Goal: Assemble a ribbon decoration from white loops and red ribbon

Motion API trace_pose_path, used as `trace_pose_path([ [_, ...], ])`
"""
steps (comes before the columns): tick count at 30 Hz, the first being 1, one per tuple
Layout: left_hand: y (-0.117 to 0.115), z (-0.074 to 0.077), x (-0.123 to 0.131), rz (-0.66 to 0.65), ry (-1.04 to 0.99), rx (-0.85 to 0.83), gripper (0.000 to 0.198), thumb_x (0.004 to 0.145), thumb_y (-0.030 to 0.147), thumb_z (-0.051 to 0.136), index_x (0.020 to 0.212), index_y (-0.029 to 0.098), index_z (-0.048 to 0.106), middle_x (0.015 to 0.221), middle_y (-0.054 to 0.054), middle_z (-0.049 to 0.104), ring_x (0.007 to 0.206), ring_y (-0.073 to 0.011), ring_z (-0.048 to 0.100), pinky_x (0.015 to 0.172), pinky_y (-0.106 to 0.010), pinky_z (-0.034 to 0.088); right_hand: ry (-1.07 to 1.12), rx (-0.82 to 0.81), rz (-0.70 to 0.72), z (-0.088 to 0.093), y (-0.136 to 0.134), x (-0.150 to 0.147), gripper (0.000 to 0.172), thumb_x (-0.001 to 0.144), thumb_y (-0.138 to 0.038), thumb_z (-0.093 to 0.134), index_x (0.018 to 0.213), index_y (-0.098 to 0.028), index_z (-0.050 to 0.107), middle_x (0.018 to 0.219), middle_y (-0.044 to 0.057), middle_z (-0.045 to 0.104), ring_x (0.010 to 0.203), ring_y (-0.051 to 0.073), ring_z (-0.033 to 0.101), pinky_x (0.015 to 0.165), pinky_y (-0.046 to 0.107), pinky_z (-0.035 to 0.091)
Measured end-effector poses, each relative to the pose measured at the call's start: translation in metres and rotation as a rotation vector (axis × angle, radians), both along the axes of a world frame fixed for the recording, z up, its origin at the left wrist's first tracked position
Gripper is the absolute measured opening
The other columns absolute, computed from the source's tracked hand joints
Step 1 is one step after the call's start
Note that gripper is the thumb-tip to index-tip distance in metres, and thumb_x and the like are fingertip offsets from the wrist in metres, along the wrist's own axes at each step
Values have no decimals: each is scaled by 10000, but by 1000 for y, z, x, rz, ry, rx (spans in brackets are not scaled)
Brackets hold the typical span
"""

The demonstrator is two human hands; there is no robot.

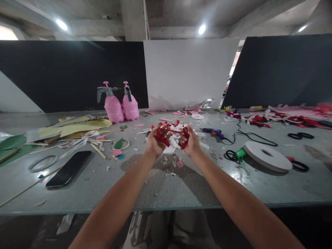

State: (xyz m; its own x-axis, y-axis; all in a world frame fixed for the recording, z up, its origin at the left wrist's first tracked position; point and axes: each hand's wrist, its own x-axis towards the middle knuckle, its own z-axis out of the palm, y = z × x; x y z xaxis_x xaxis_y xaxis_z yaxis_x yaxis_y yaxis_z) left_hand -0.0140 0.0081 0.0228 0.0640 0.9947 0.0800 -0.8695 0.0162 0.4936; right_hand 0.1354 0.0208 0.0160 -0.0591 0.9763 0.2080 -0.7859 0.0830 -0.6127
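Over the middle of the table, my left hand [155, 142] and my right hand [192, 141] face each other a short way apart. A strip of red ribbon [173, 130] runs between them, with its ends in my fingers. Both hands are closed on it, and red folds show against each palm. Behind and below the ribbon lies a pile of white and red ribbon pieces [175, 141], partly covered by my hands. A small pink disc [180, 164] rests on the table just nearer to me.
To the left are a black phone [69, 169], yellow sheets [77, 128] and thin sticks. Two pink spray bottles [114, 110] stand at the back. On the right lie a blue glue gun [214, 132] with its cord, a white ribbon spool [267, 156], scissors handles [230, 155] and red ribbon scraps [259, 121].
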Motion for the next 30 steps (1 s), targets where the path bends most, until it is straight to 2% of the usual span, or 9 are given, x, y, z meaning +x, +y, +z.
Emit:
trace_pose_path([
  [4,0,-2,4,-46,19,-4,124,834,252,581,769,166,643,800,-33,706,895,-192,687,915,-360,507,-191,4,-12,-2,0,-6,318,638,-430,816,797,-195,672,617,-48,598,448,52,457,350,167,353],
  [7,1,-5,7,-37,94,10,157,829,284,613,732,161,614,697,-5,653,711,-145,661,806,-307,524,-371,49,-9,-4,0,-11,331,624,-409,823,805,-159,704,593,-23,623,453,80,505,379,202,431],
  [9,3,-8,8,-40,148,26,167,808,303,652,738,161,602,669,9,623,648,-127,631,713,-274,514,-405,57,-34,-5,0,-13,326,610,-392,832,788,-154,698,596,-16,646,427,83,513,397,222,463],
  [12,6,-13,8,-37,211,59,152,755,273,715,791,172,608,688,26,616,644,-116,616,658,-250,491,-361,39,-87,-7,1,-13,313,576,-355,853,734,-174,652,577,-34,642,422,89,538,422,230,493],
  [17,9,-14,6,30,279,51,189,738,273,733,878,181,647,732,20,643,639,-100,603,664,-243,488,-306,-22,-26,-7,5,-9,381,557,-304,858,881,-189,695,663,-34,670,499,86,571,447,209,514],
  [20,9,-13,4,50,326,38,224,691,247,774,863,179,647,771,13,671,656,-104,621,684,-245,492,-255,-102,17,-7,5,-7,331,550,-262,856,833,-194,698,666,-34,675,517,84,577,474,204,522],
  [24,11,-13,1,61,365,84,255,645,224,814,783,167,608,721,31,659,628,-91,620,694,-240,488,-186,-166,48,-8,5,-4,263,600,-257,828,801,-208,667,665,-40,676,529,88,592,462,191,502],
  [30,15,-18,3,85,425,124,292,642,255,822,751,159,568,691,31,642,593,-68,583,629,-199,462,-124,-163,94,-12,8,-3,273,657,-331,796,822,-204,618,651,-58,650,500,81,569,406,184,451],
])
